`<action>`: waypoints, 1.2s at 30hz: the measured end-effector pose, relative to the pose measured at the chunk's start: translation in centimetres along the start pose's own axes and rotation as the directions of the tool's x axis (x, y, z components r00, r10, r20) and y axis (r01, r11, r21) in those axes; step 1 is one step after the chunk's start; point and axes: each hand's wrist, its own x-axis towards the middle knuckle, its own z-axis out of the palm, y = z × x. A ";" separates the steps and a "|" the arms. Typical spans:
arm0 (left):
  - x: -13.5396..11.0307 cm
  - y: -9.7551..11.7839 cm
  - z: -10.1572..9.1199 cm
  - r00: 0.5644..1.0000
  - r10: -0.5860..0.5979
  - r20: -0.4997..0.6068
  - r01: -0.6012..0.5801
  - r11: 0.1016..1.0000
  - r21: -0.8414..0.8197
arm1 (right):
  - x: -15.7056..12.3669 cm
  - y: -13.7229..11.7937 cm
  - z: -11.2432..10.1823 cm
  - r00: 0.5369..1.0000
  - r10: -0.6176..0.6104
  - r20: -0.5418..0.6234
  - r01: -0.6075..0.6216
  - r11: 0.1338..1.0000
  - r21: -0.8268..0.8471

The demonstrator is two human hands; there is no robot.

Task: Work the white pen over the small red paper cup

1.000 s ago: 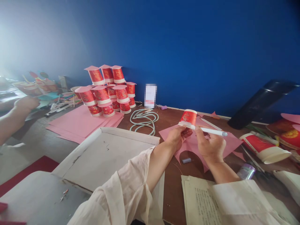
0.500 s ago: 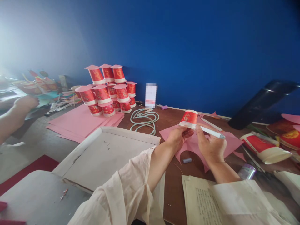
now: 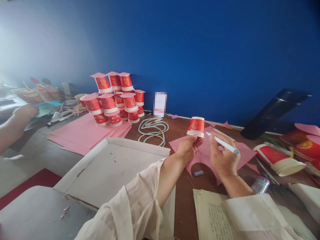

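Observation:
My left hand (image 3: 188,148) pinches the rim of an upside-down red paper cup (image 3: 196,127) and holds it above a cut pink paper sheet (image 3: 240,150). My right hand (image 3: 223,156) grips a white pen (image 3: 222,143), its tip pointing left toward the cup's rim with a small gap between them. A small lilac pen cap (image 3: 199,173) lies on the brown table below my hands. Both sleeves are cream cloth.
A pyramid of red cups with pink lids (image 3: 115,98) stands on pink sheets (image 3: 85,131) at the back left. A green cord coil (image 3: 152,129), a grey board (image 3: 107,170), printed pages (image 3: 212,213), stacked cups (image 3: 277,159) and a black flask (image 3: 272,113) surround me. Another person's arm (image 3: 13,125) is at the far left.
The cup has been lifted slightly and moved a little left, away from the pen. The pen has tilted, so its tip now points up-left instead of lying against the cup's rim.

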 end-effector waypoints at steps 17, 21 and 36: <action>-0.1 -0.2 -0.2 0.993 0.030 0.113 -0.046 0.989 0.142 | -0.4 0.2 0.1 0.996 0.012 0.092 -0.014 1.000 0.025; -0.1 -0.3 -0.4 0.981 0.044 0.189 -0.085 0.974 0.210 | -0.4 0.1 0.1 0.991 0.035 0.130 -0.036 0.999 0.011; 0.5 -0.8 -1.3 0.965 0.090 0.248 -0.174 0.924 0.342 | -0.4 0.4 0.0 0.989 0.036 0.142 -0.023 0.995 -0.096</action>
